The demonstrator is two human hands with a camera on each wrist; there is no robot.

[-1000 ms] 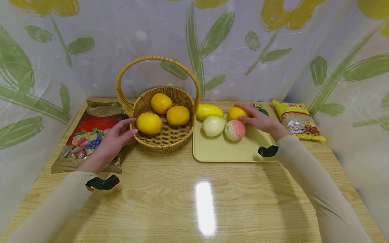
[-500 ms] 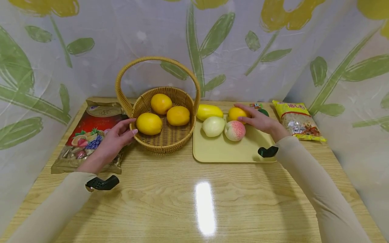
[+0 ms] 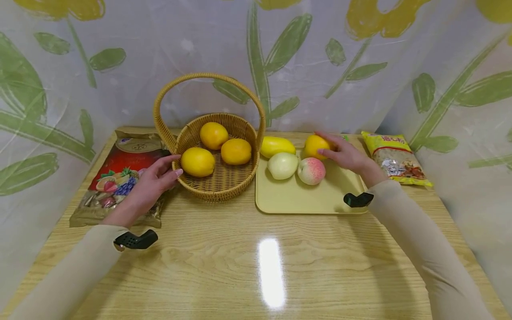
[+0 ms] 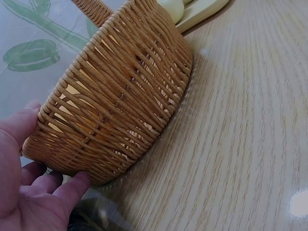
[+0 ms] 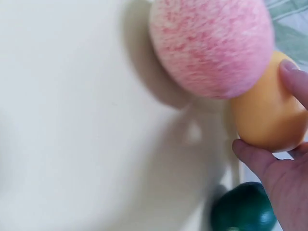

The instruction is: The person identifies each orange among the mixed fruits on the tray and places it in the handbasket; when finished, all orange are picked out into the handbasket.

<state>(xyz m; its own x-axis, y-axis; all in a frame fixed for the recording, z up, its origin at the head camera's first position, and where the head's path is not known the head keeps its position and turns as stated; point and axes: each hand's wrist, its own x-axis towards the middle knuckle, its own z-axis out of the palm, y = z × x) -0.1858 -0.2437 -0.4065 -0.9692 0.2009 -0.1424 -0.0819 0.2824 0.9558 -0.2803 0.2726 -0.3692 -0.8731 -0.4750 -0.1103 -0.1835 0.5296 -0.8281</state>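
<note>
My right hand (image 3: pixel 346 155) holds an orange-yellow fruit (image 3: pixel 316 146) between thumb and fingers at the back of the cream tray (image 3: pixel 308 202). Just in front of it on the tray lies a pink and white peach (image 5: pixel 211 43). A pale green-white fruit (image 3: pixel 282 166) and a longer yellow fruit (image 3: pixel 278 146) are to its left. With thumb and fingers, my left hand (image 3: pixel 154 182) grips the left side of a wicker basket (image 4: pixel 120 96). Several yellow-orange fruits (image 3: pixel 236 151) sit inside the basket.
A red and gold snack bag (image 3: pixel 124 166) lies left of the basket, partly under my left forearm. At the far right is a yellow food packet (image 3: pixel 394 160). A dark green round thing (image 5: pixel 243 208) shows near my right hand. A patterned curtain (image 3: pixel 224 40) stands behind.
The orange-yellow fruit has risen slightly and shifted a little right with my right hand, which now covers the dark green thing in the head view. My left hand stays at the basket.
</note>
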